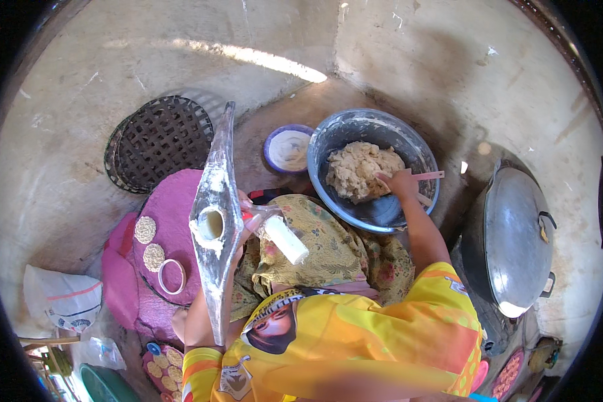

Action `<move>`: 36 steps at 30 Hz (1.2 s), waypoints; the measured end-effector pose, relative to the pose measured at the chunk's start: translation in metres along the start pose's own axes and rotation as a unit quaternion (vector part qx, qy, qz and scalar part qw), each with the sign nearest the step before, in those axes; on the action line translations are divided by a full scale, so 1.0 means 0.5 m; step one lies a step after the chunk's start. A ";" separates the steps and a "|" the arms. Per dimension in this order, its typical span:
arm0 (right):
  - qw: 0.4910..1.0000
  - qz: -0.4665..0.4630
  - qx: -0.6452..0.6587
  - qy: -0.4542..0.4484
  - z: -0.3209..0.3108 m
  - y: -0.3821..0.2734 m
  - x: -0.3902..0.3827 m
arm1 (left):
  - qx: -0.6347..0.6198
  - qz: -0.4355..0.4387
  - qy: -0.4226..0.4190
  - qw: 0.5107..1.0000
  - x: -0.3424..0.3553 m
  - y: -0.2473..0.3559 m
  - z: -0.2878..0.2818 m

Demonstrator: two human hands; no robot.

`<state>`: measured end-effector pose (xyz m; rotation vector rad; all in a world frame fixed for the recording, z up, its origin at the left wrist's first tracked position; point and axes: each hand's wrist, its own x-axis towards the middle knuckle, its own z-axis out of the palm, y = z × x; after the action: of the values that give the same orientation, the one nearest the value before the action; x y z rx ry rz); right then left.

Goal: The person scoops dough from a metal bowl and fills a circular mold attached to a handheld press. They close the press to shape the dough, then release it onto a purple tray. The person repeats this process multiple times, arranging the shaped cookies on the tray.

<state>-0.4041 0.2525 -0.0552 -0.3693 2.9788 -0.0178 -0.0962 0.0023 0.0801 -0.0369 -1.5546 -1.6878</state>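
My left hand [249, 216] is wrapped round the middle of a long, pointed, dough-smeared hand press [218, 177] with a round hole through it. Its other part, a plunger with a white cylinder [287, 242], sticks out to the right beside my fingers; how it is held is partly hidden. My right hand [402, 184] reaches into a blue-grey basin [372, 119], its fingers dug into the right side of a lump of pale, sticky dough [362, 167]. A pink flat stick [429, 175] juts out beside that hand over the basin's rim.
At my left, a pink round surface [174, 194] carries coiled dough rounds [153, 257] and a white ring [172, 277]. Behind it leans a dark woven tray [161, 142]. A purple-rimmed bowl [289, 149] with white powder stands near the basin. At right is a large lidded pot [519, 234].
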 end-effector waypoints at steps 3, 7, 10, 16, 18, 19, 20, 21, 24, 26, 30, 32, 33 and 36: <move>0.996 0.022 0.081 -0.033 -0.013 0.035 -0.011 | -0.031 0.000 0.003 1.000 0.011 0.004 0.014; 0.945 -0.002 0.315 -0.085 -0.089 0.033 -0.056 | 0.013 -0.038 0.034 0.999 0.033 0.043 0.022; 0.837 -0.238 0.485 -0.087 -0.165 -0.025 -0.132 | 0.036 -0.171 0.071 0.982 0.049 0.078 0.028; 0.649 -0.466 0.596 -0.083 -0.284 -0.238 -0.275 | -0.008 -0.268 0.037 0.963 0.065 0.105 0.029; 0.656 -0.517 0.545 0.076 -0.273 -0.329 -0.324 | 0.067 -0.245 -0.003 0.967 0.065 0.111 0.006; 0.656 -0.545 0.490 0.178 -0.263 -0.367 -0.343 | -0.003 -0.259 0.061 0.964 0.065 0.115 -0.012; 0.650 -0.551 0.488 0.191 -0.253 -0.394 -0.358 | 0.000 -0.210 0.048 0.977 0.058 0.124 -0.034; 0.632 -0.565 0.491 0.198 -0.242 -0.416 -0.370 | 0.015 -0.153 0.033 0.988 0.051 0.132 -0.057; 0.652 -0.624 0.367 0.226 -0.233 -0.448 -0.390 | 0.175 -0.192 0.117 0.959 0.031 0.150 -0.130; 0.664 -0.653 0.307 0.195 -0.264 -0.447 -0.394 | 0.114 -0.179 0.121 0.970 0.023 0.167 -0.180; 0.718 -0.671 0.148 0.112 -0.398 -0.449 -0.402 | -0.024 -0.256 0.250 0.933 0.001 0.175 -0.211; 0.731 -0.675 0.051 0.089 -0.469 -0.471 -0.394 | 0.212 -0.226 0.185 0.933 -0.002 0.173 -0.201; 0.729 -0.679 0.006 0.084 -0.488 -0.494 -0.399 | 0.414 -0.143 0.113 0.892 -0.002 0.173 -0.194; 0.680 -0.723 -0.034 0.119 -0.482 -0.527 -0.453 | -0.047 -0.254 0.261 0.930 0.005 0.170 -0.168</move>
<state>-0.1565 0.0510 0.2221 -2.6489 1.9629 -0.1163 -0.0083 -0.0612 0.1309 0.7658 -1.1270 -1.9486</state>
